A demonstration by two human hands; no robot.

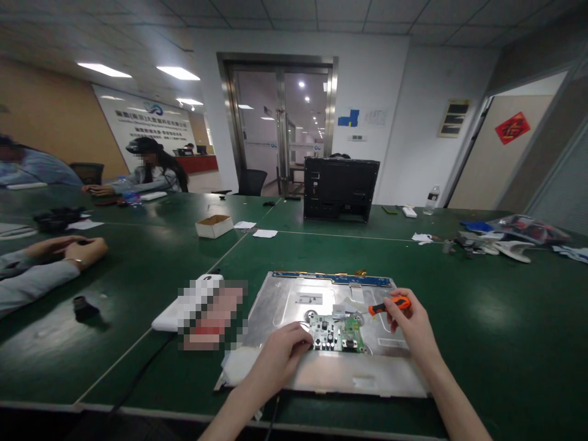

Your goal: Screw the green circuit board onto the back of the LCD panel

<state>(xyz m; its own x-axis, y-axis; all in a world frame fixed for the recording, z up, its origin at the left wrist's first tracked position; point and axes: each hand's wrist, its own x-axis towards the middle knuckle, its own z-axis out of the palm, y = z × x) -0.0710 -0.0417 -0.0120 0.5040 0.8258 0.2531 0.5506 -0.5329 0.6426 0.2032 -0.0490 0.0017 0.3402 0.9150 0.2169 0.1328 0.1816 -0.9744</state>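
A silver metal monitor back panel (294, 300) lies flat on the green table in front of me. Two green circuit boards (337, 332) sit near its middle. My left hand (282, 355) rests on the panel with its fingers curled down against the left edge of the boards. My right hand (411, 321) is closed around an orange-handled screwdriver (388, 304), whose tip points left towards the boards. A blue strip (331, 278) runs along the panel's far edge.
A black monitor casing (340, 187) stands upright at the table's far side. A small open cardboard box (214, 225), a white device (184, 306), a water bottle (432, 199) and parts and bags (514, 236) lie around. Other people's hands (73, 248) rest at left.
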